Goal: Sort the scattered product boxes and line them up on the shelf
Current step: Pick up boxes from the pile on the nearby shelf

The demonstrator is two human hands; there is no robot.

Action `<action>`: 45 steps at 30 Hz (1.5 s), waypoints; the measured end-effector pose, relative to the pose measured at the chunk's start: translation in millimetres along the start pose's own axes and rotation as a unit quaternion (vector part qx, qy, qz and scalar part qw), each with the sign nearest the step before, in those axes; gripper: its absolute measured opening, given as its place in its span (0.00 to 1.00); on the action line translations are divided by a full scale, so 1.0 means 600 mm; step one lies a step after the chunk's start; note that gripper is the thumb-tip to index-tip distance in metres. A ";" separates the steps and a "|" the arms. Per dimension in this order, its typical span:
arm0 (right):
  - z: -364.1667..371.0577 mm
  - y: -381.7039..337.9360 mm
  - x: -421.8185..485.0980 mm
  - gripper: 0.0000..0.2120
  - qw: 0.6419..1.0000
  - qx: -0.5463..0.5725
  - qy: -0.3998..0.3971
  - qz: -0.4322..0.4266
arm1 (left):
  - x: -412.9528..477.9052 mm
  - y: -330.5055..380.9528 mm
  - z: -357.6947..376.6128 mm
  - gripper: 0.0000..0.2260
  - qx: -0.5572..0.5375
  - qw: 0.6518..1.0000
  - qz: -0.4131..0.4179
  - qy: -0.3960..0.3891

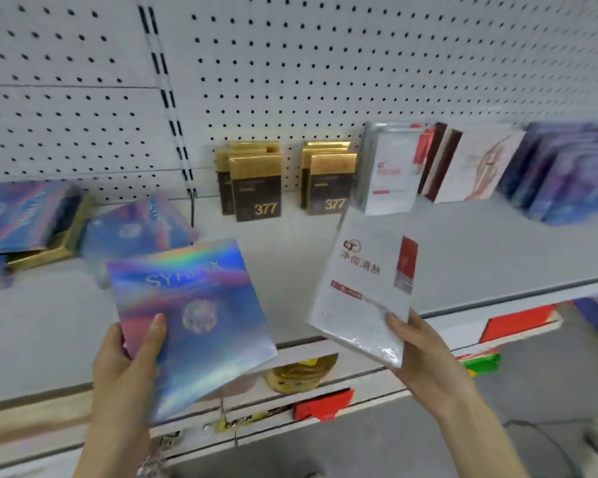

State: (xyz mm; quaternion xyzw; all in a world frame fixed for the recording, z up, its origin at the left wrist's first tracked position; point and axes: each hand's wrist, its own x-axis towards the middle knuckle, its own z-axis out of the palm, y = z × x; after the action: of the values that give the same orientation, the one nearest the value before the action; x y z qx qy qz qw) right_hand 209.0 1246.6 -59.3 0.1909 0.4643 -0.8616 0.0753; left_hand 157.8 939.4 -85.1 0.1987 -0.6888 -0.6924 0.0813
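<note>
A person stands before a white metal shelf (pixel 463 243) backed by pegboard, a product box in each of the hands. The left hand (pixel 128 360), at lower left of the frame, grips a flat holographic blue-and-pink cardboard box (pixel 201 322) by its lower left corner, thumb laid across the glossy face. The right hand (pixel 425 350), at lower right, pinches a flat white box with red lettering wrapped in clear film (pixel 363 288) at its bottom right corner. Both boxes hang tilted in front of the shelf edge, apart from one another and not yet set down. At centre, against the pegboard, two short rows of black-and-gold boxes marked 377 (pixel 256 188) stand upright, with a matching white film-wrapped box (pixel 390 170) just to their right. At far left a loose heap of holographic boxes (pixel 32 215) lies flat and askew; what lies at the far right is too blurred to name with confidence. Both held boxes look light and stiff, though their slick foil and film faces could slip from a corner pinch; a hold across opposite long edges would likely steady each one for standing it upright beside its kind.
</note>
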 end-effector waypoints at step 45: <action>-0.300 -0.346 0.416 0.13 0.911 -0.389 0.022 -0.135 | -0.093 0.010 0.548 0.10 -0.005 0.999 0.027 -0.023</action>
State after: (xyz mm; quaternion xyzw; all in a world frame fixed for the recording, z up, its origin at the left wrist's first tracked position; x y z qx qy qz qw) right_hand -36.8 1523.1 -88.1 0.1012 0.7858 -0.6099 0.0167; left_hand 80.2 1263.9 -79.5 0.1636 -0.6920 -0.6979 0.0851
